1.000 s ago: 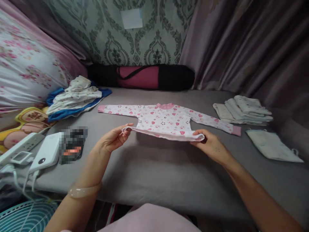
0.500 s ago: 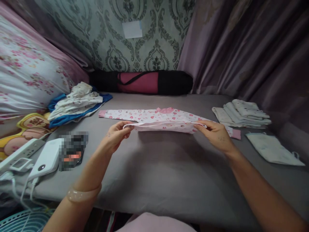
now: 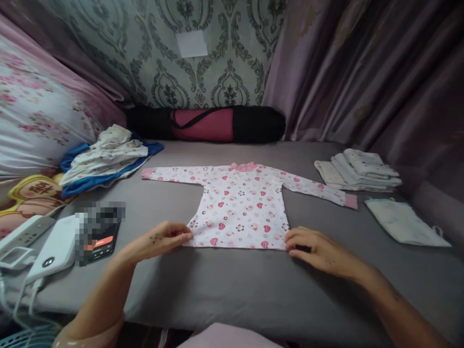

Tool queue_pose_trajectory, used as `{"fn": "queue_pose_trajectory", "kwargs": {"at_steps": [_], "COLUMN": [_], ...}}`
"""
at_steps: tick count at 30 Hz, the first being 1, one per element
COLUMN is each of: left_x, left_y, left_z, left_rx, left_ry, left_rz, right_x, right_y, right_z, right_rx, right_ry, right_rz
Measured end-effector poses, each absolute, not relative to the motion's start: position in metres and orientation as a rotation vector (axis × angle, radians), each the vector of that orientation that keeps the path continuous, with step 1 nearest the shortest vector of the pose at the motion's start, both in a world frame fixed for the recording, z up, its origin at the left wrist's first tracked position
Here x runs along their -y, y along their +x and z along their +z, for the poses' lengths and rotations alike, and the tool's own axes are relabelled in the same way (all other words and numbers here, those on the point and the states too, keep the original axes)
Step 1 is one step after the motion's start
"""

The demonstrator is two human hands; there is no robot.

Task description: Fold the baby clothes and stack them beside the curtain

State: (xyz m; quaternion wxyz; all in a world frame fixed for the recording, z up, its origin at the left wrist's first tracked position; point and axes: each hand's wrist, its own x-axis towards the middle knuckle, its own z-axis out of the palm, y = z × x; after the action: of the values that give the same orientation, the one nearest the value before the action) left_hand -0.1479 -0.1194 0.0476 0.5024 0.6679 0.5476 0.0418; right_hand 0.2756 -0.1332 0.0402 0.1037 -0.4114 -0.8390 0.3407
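Note:
A small long-sleeved shirt (image 3: 241, 208), white with pink hearts and flowers, lies spread flat with its pink collar away from me. Both sleeves stretch outward and end in pink cuffs. My left hand (image 3: 165, 239) pinches the hem's left corner between thumb and fingers. At the opposite corner, my right hand (image 3: 313, 249) has its fingers closed on the hem edge. The fabric between the two hands rests on the grey sheet (image 3: 232, 290).
Folded white cloths (image 3: 362, 171) are stacked at right, with a flat pale cloth (image 3: 406, 222) nearer. To the left lie a crumpled blue-and-white garment (image 3: 108, 154), a phone (image 3: 103, 246), a white power bank (image 3: 54, 246) and a power strip (image 3: 27, 237). A black-and-red roll bag (image 3: 206, 124) lines the wall.
Both hands have come down and toward me with the hem. The shirt's lower half, raised before, now lies flat with its front showing.

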Motion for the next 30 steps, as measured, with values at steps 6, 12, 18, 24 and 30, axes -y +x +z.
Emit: {"fn": "queue_pose_trajectory", "kwargs": {"at_steps": [6, 12, 18, 24, 30], "left_x": [0.080, 0.010, 0.009, 0.039, 0.063], "left_y": [-0.134, -0.051, -0.034, -0.078, -0.106], "left_z": [0.056, 0.022, -0.032, -0.034, -0.024], "left_rx": [-1.547, -1.261, -1.258, -1.330, -1.316], "left_ry": [1.974, 2.455, 2.642, 2.696, 2.643], "left_rz": [0.043, 0.449, 0.390, 0.217, 0.102], "right_x": [0.089, -0.004, -0.028, 0.025, 0.076], "right_y": [0.255, 0.185, 0.165, 0.186, 0.200], "right_z": [0.051, 0.014, -0.022, -0.022, -0.009], "right_rx": [2.442, 2.474, 2.608, 2.757, 2.861], "right_ry": [-1.363, -1.304, -1.544, -1.320, -1.153], "right_rz": [0.871, 0.404, 0.295, 0.301, 0.445]}}
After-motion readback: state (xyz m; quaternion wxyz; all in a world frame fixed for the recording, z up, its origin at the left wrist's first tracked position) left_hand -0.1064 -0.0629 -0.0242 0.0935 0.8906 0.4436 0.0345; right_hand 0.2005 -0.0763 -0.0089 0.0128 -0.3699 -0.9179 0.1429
